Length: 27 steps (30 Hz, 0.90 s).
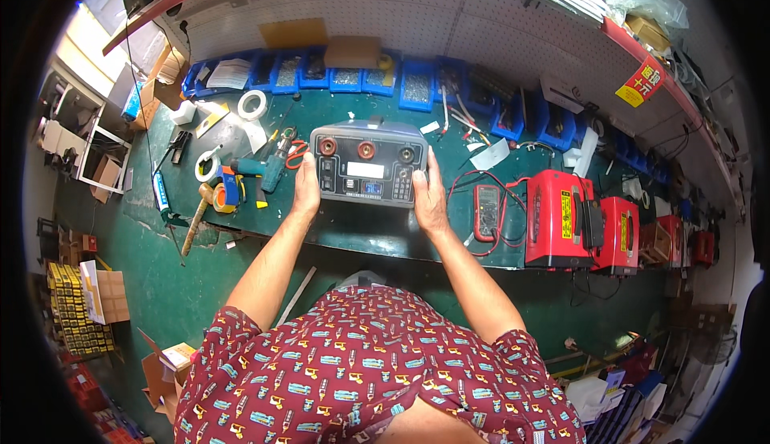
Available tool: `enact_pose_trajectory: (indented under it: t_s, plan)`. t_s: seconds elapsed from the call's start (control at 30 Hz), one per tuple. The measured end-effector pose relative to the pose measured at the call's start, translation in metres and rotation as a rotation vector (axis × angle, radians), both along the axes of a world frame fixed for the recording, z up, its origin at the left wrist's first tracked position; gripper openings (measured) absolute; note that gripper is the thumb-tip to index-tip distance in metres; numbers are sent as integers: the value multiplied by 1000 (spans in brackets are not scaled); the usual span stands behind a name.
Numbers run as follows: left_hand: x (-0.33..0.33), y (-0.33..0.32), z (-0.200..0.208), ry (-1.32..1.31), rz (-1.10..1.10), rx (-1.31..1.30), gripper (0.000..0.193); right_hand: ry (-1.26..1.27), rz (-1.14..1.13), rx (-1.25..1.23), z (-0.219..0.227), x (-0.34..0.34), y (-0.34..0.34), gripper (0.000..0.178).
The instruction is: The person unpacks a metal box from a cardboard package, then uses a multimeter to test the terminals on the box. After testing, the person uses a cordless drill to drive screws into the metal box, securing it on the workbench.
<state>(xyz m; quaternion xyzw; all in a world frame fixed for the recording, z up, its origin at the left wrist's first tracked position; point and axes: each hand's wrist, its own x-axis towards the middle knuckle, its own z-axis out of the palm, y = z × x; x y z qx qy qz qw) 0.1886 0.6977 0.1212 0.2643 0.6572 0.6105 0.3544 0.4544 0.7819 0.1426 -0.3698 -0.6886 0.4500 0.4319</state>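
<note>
Between my two hands is a dark grey box-shaped electrical unit (366, 159), its front panel facing me with a row of round terminals, a small white display and several ports. My left hand (305, 186) presses flat against its left side. On the opposite side, my right hand (431, 193) grips it, thumb on the front panel's edge. The unit is over the near part of the green workbench (377, 237); whether it rests there or is lifted, I cannot tell. A teal cordless drill (273, 167) lies left of my left hand. Right of my right hand is a red multimeter (486, 213) with leads.
Blue parts bins (415, 91) line the bench's back. Red machines (559, 218) stand at the right edge. A mallet (196, 218), a blue tape dispenser (231, 190) and a white tape roll (252, 105) lie at left. A red-edged shelf (642, 59) overhangs the bench.
</note>
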Motion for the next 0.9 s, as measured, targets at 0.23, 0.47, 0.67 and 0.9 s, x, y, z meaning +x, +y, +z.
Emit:
enact_pose_trajectory:
  t_s: [0.23, 0.47, 0.67, 0.9]
  plan:
    - [27, -55, -2, -840, -167, -75, 74, 371, 47, -461, -36, 11, -67, 72]
    - [31, -79, -31, -876, -183, -311, 74, 449, -24, -737, -73, 16, -101, 78]
    - [30, -87, -69, -862, -327, -474, 81, 139, -33, -837, -55, 15, -83, 81]
    - [18, -87, -106, -1000, -460, -488, 92, -601, -271, 78, -29, -26, -69, 68]
